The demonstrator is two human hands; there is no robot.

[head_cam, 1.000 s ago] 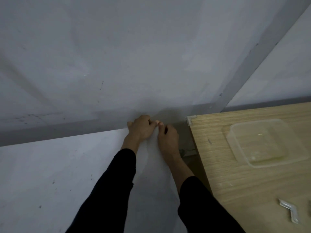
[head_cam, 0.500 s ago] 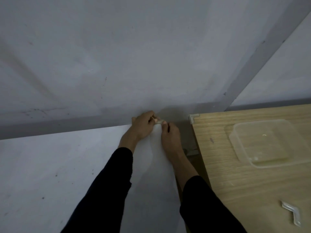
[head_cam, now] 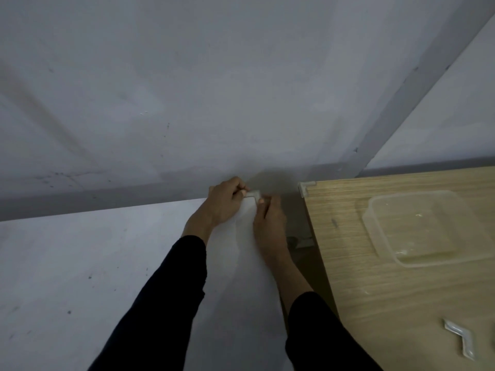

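A small clear L-shaped corner guard point(head_cam: 254, 195) sits on the far right corner of a white table point(head_cam: 107, 263). My left hand point(head_cam: 223, 202) pinches its left arm with curled fingers. My right hand point(head_cam: 269, 218) pinches its right arm from the other side. Both sleeves are black. The underside of the guard and the table's corner beneath it are hidden by my fingers.
A wooden table point(head_cam: 401, 303) stands to the right across a narrow gap. It carries a corner guard point(head_cam: 305, 187) on its far left corner, a clear plastic container point(head_cam: 417, 226) and a loose corner guard point(head_cam: 459, 341). A white wall point(head_cam: 214, 89) rises behind.
Both hands stayed at the white table's corner while their fingers shifted. The corner guard, hidden a second ago, now shows between the fingertips on the corner.
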